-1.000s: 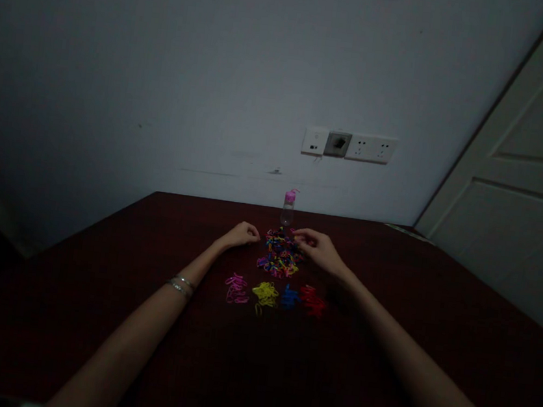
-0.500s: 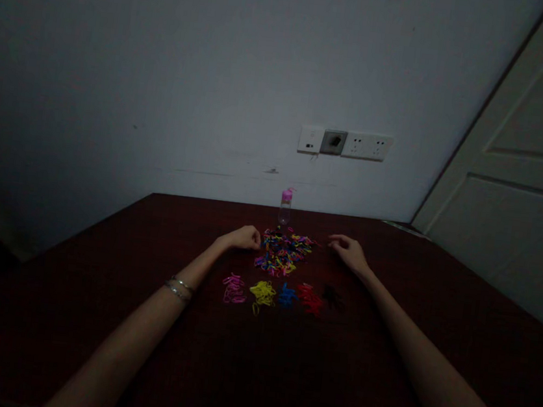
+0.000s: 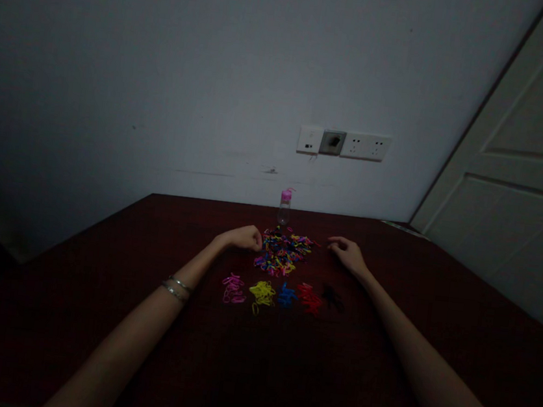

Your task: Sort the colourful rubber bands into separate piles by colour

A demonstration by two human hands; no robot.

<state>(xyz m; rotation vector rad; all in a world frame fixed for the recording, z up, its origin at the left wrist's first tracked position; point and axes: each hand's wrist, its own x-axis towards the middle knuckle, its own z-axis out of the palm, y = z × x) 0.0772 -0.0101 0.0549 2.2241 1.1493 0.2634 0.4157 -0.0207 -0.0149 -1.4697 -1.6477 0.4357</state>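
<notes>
- Multicoloured heap (image 3: 282,254) lies squarely between the hands.
- Left hand (image 3: 247,237) nearer, curled beside it (contents hidden; cannot tell).
- Right hand (image 3: 348,255) apart, fingers parted.

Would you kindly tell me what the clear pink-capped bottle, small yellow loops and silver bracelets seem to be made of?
Clear pink-capped bottle: smooth plastic or glass; the background shows through.
Small yellow loops: perhaps rubber or plastic, being thin and bright; finish unclear.
Silver bracelets: likely shiny metal, given their glints.
</notes>
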